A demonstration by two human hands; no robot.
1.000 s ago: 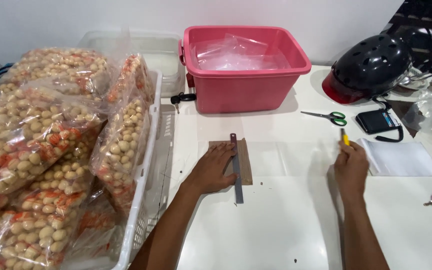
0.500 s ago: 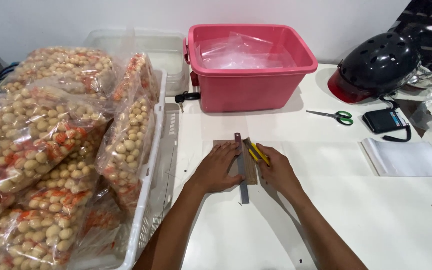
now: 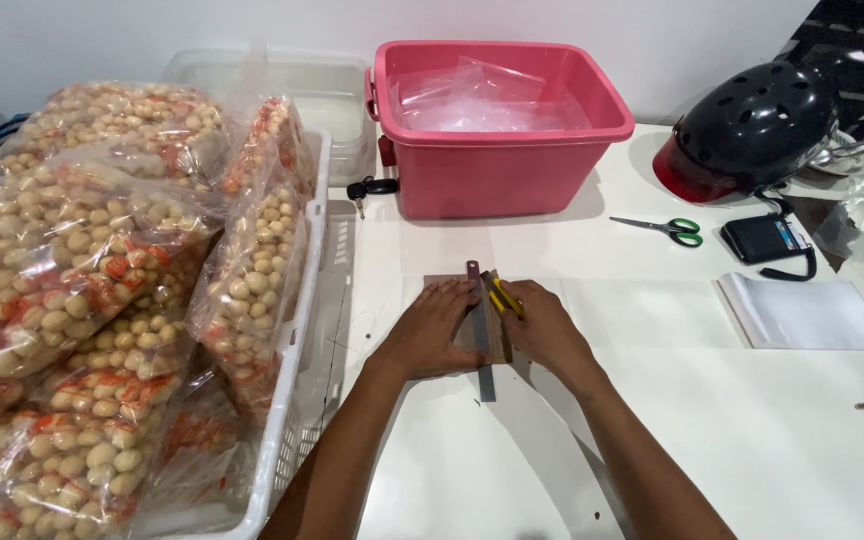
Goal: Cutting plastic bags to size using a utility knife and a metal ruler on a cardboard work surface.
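1. Head view: I see my left hand [image 3: 432,325] lying flat, fingers spread and pressed down on a brown board [image 3: 497,340], with the fingertips holding a grey metal ruler [image 3: 480,335] that runs lengthwise between both hands.
2. My right hand [image 3: 542,325] sits just right of the ruler, fingers curled around a yellow utility knife [image 3: 500,293]; its tip lies against the ruler's edge, just beyond my fingertips.
3. Beyond the fingers stands a pink tub [image 3: 497,125] with clear plastic bags inside; a black key [image 3: 367,188] lies near its left corner.
4. Left of my left hand, a white basket [image 3: 297,400] holds bags of round snacks [image 3: 82,270].
5. Right of my right hand lie a stack of clear bags [image 3: 802,312], green-handled scissors [image 3: 667,228] and a black helmet [image 3: 752,125], well apart from my fingers.
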